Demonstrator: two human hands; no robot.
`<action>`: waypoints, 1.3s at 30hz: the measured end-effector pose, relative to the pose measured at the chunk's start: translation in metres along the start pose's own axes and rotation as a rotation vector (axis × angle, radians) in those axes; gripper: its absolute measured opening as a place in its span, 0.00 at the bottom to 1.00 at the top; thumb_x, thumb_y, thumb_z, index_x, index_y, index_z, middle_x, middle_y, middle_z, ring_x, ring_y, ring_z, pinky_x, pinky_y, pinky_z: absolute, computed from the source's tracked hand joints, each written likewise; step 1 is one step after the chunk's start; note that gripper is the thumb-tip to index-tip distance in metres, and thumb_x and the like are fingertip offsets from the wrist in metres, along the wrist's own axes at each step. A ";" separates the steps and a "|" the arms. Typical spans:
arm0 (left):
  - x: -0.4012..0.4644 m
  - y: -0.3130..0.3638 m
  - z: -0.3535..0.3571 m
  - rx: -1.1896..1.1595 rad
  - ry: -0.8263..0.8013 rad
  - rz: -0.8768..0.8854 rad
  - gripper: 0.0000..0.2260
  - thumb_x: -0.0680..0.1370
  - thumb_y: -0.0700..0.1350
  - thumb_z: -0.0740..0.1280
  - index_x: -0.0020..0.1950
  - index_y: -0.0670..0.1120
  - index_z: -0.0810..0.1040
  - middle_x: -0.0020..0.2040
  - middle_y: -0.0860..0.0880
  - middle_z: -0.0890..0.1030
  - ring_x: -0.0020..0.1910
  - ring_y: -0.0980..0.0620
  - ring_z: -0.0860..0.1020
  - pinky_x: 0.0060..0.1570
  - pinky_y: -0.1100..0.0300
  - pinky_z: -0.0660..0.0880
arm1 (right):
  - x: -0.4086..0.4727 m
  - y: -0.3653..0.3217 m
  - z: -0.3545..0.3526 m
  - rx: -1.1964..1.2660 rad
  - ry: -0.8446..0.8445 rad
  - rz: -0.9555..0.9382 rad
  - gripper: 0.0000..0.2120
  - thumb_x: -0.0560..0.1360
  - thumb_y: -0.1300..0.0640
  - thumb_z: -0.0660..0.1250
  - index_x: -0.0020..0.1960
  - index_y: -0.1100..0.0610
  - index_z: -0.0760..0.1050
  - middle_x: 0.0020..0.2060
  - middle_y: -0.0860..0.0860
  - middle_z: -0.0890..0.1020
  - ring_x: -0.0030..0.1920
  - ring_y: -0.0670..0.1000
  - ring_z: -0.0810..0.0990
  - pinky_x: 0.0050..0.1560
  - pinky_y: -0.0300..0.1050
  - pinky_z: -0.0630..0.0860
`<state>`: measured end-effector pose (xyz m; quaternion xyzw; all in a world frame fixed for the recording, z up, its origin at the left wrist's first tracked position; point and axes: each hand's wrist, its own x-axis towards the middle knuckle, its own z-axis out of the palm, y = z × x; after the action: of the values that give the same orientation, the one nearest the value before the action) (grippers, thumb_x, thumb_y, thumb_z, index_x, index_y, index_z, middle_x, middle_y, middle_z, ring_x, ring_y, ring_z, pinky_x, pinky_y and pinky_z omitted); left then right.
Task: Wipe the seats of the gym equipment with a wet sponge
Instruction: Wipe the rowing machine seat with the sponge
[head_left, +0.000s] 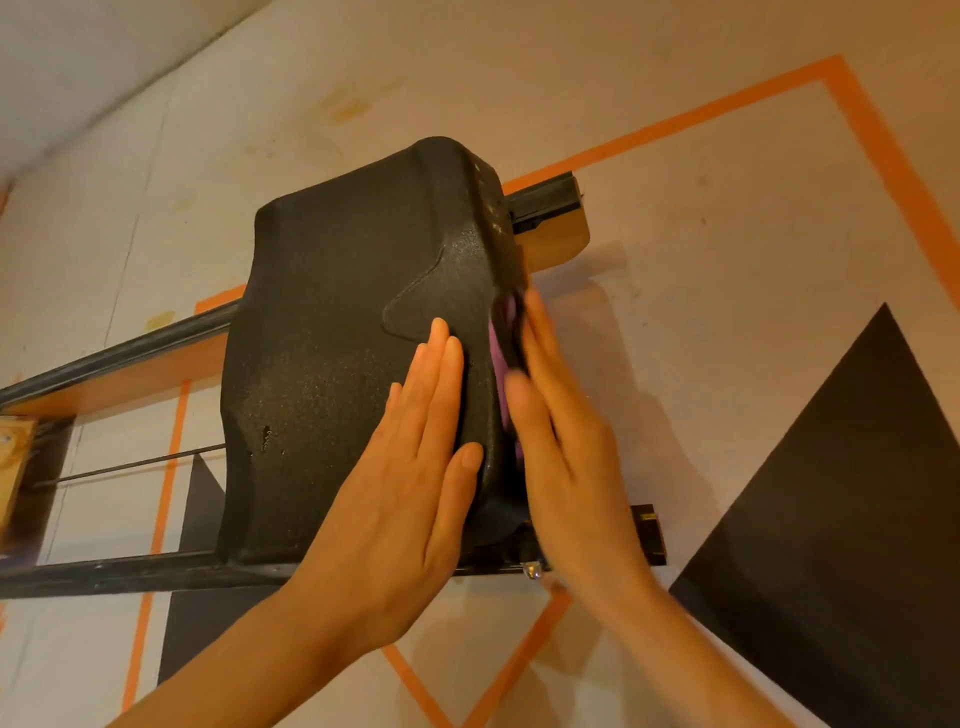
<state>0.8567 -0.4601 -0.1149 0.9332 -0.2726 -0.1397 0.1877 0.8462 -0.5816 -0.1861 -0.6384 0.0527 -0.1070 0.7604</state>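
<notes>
In the head view, the left hand (410, 499) lay flat with straight fingers on the black seat (337, 338), steadying it. The right hand (566, 441), fingers straight, pressed a purple sponge (500, 353) against the seat's right edge. Wiping that side looked underway; next would call for moving onto the top.

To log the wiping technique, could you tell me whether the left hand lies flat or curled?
Flat: the left hand rests with straight fingers on the black seat.

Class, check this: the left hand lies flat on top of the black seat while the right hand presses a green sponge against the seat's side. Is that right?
Not quite. In the head view the sponge under the right hand is purple, not green. The left hand does lie flat on the seat.
</notes>
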 end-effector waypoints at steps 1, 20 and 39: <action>0.000 0.000 0.000 -0.006 0.005 -0.010 0.27 0.82 0.57 0.45 0.76 0.61 0.33 0.77 0.64 0.36 0.77 0.63 0.40 0.74 0.64 0.39 | -0.022 -0.003 -0.002 -0.018 -0.001 -0.037 0.22 0.82 0.52 0.52 0.75 0.55 0.60 0.74 0.50 0.65 0.75 0.48 0.61 0.75 0.46 0.60; 0.004 0.004 -0.002 0.009 -0.015 0.001 0.27 0.83 0.54 0.46 0.78 0.54 0.36 0.79 0.61 0.37 0.78 0.60 0.40 0.75 0.63 0.39 | 0.173 -0.002 -0.005 -0.036 -0.075 0.133 0.22 0.84 0.51 0.51 0.77 0.52 0.57 0.72 0.50 0.68 0.72 0.49 0.67 0.57 0.25 0.63; 0.006 0.005 0.001 0.009 -0.006 -0.007 0.27 0.83 0.55 0.46 0.79 0.53 0.37 0.79 0.60 0.37 0.78 0.61 0.39 0.74 0.66 0.38 | 0.043 -0.015 -0.018 -0.056 -0.039 0.099 0.22 0.83 0.55 0.54 0.77 0.52 0.58 0.73 0.39 0.63 0.70 0.32 0.62 0.66 0.24 0.59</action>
<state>0.8588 -0.4681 -0.1143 0.9346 -0.2708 -0.1420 0.1819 0.8831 -0.6115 -0.1722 -0.6580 0.0724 -0.0555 0.7475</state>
